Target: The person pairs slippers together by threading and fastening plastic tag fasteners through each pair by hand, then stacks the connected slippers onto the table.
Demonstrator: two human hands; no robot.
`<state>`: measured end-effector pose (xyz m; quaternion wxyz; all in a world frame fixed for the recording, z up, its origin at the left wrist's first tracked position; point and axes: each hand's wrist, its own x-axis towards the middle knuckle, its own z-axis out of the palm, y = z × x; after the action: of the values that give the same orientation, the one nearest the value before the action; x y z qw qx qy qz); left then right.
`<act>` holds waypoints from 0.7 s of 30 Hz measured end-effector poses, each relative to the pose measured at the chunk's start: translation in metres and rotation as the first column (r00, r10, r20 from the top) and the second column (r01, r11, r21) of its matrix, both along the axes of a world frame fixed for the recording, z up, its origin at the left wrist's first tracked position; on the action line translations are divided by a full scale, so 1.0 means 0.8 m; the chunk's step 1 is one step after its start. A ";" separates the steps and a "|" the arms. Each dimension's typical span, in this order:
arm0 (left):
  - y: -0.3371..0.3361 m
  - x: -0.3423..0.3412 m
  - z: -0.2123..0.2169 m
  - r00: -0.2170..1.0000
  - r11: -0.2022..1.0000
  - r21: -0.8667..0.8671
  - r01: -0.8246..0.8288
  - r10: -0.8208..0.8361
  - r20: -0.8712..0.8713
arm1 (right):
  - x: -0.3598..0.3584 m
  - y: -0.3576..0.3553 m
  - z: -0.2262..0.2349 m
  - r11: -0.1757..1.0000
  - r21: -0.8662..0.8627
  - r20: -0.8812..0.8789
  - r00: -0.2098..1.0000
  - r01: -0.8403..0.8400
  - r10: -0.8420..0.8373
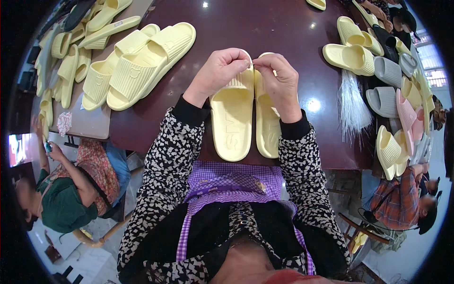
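Observation:
Two pale yellow slide sandals lie side by side, soles down, on the dark red table (265, 28) right in front of me. My left hand (218, 72) grips the strap of the left sandal (231, 118). My right hand (280, 81) rests on the strap of the right sandal (267, 128). The fingertips of both hands meet between the two straps and pinch something thin and white that is too small to make out.
A pair of yellow sandals (142, 66) lies at my left, with a heap of more (71, 57) beyond. At the right are yellow, grey and pink sandals (392, 94) and a bundle of white plastic ties (352, 104). Other people sit at lower left (71, 184) and lower right (402, 199).

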<state>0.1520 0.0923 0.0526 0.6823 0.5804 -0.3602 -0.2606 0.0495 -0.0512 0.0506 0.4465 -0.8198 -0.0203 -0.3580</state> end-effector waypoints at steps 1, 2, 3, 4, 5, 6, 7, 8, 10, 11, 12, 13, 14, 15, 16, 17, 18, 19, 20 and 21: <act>0.001 0.002 -0.001 1.000 1.000 0.022 0.018 -0.018 -0.011 | 0.000 0.000 0.000 1.000 -0.003 0.002 1.000 0.001 -0.001; 0.002 0.004 -0.001 0.999 0.998 0.044 0.036 -0.035 -0.023 | 0.000 0.000 -0.001 1.000 -0.006 0.003 1.000 0.001 -0.001; 0.003 0.004 -0.002 0.998 0.996 0.066 0.054 -0.052 -0.036 | -0.001 0.000 -0.001 1.000 -0.006 0.001 1.000 0.001 -0.001; 0.004 0.003 -0.003 0.998 0.996 0.067 0.054 -0.051 -0.038 | -0.002 0.001 -0.002 1.000 -0.002 0.000 1.000 -0.001 0.001; 0.004 0.004 -0.002 0.998 0.997 0.064 0.053 -0.051 -0.030 | -0.001 0.001 -0.002 1.000 0.001 0.003 1.000 -0.004 0.004; 0.004 0.004 -0.001 0.998 0.997 0.061 0.051 -0.050 -0.023 | 0.000 0.001 -0.001 1.000 0.005 0.004 1.000 -0.006 0.006; 0.004 0.005 -0.001 0.999 0.997 0.058 0.050 -0.049 -0.016 | 0.001 0.000 -0.002 1.000 0.004 0.005 1.000 -0.007 0.007; 0.004 0.005 -0.001 0.999 0.997 0.058 0.049 -0.048 -0.016 | 0.002 0.000 -0.003 1.000 0.007 0.007 1.000 -0.003 0.003; 0.004 0.006 0.000 0.999 0.997 0.064 0.043 -0.042 -0.014 | 0.003 -0.001 -0.004 1.000 0.012 0.013 1.000 0.006 -0.006; 0.003 0.006 0.000 0.999 0.997 0.067 0.041 -0.040 -0.012 | 0.002 0.000 -0.003 1.000 0.011 0.014 1.000 0.006 -0.007; 0.002 0.005 0.001 0.999 0.997 0.066 0.042 -0.041 -0.011 | 0.002 0.000 -0.001 1.000 0.003 0.009 1.000 0.007 -0.007; 0.001 0.004 0.001 0.999 0.998 0.057 0.033 -0.033 -0.010 | 0.001 0.001 0.001 1.000 -0.004 0.004 1.000 0.007 -0.007; -0.001 0.004 0.002 1.000 0.999 0.048 0.025 -0.025 -0.009 | 0.001 0.001 0.002 1.000 -0.012 -0.001 1.000 0.007 -0.007; -0.001 0.003 0.002 1.000 0.999 0.040 0.014 -0.014 -0.010 | 0.001 0.001 0.001 1.000 -0.012 -0.002 1.000 0.006 -0.006; 0.000 0.003 0.001 1.000 0.999 0.040 0.013 -0.013 -0.011 | 0.001 0.001 0.000 1.000 -0.020 0.004 1.000 0.004 -0.004; 0.001 0.005 0.000 1.000 0.998 0.053 0.029 -0.029 -0.009 | 0.001 0.000 -0.001 1.000 -0.029 0.010 1.000 0.003 -0.003; 0.002 0.006 -0.001 0.999 0.997 0.066 0.046 -0.045 -0.006 | 0.001 0.000 -0.001 0.999 -0.038 0.016 1.000 0.003 -0.002; 0.002 0.007 -0.001 0.998 0.995 0.078 0.062 -0.062 -0.004 | 0.000 0.000 -0.001 0.999 -0.039 0.015 1.000 0.002 -0.002; 0.003 0.007 -0.001 0.998 0.995 0.079 0.061 -0.061 -0.004 | 0.000 0.000 -0.001 0.999 -0.044 0.019 1.000 0.001 0.000; 0.003 0.007 -0.001 0.998 0.995 0.082 0.062 -0.062 -0.004 | -0.001 0.001 0.000 0.999 -0.049 0.022 1.000 -0.001 0.002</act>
<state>0.1573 0.0950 0.0521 0.6498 0.5961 -0.3667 -0.2966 0.0490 -0.0504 0.0504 0.4263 -0.8264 -0.0346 -0.3663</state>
